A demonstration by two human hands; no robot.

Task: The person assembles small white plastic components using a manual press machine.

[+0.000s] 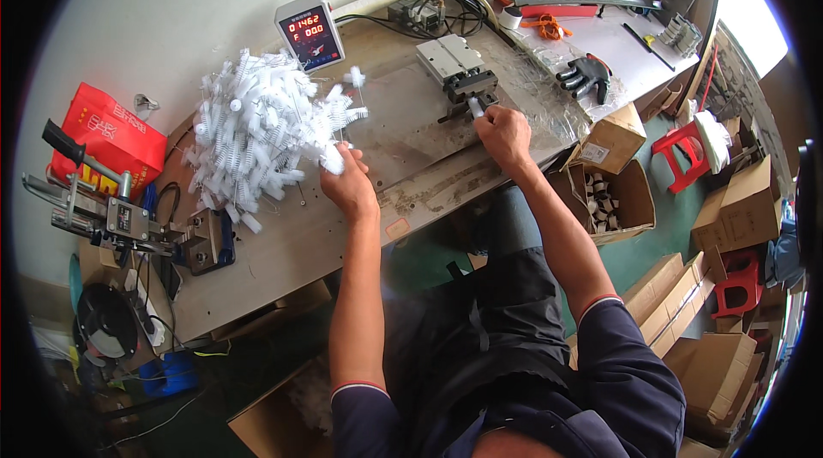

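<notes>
A big heap of white bristle brushes (pixel 257 123) with thin wire stems lies on the workbench's left part. At the heap's right edge, my left hand (pixel 350 187) is closed with curled fingers on a white bristle brush (pixel 332 159). My right hand (pixel 506 137) is closed at the front of a small machine with a pale block and black jaws (pixel 467 85). Between its fingers and the jaws shows the end of a small white piece (pixel 477 107); the rest of it is hidden. A counter box with a lit red display (pixel 310 33) stands behind the heap.
A lever press (pixel 124 218) and red bag (pixel 111 136) stand at the left. Black cables (pixel 446 16) lie behind the machine. A dark glove (pixel 585 76) rests on the white side table. Below the bench's right end, an open carton (pixel 630 201) holds small pale parts.
</notes>
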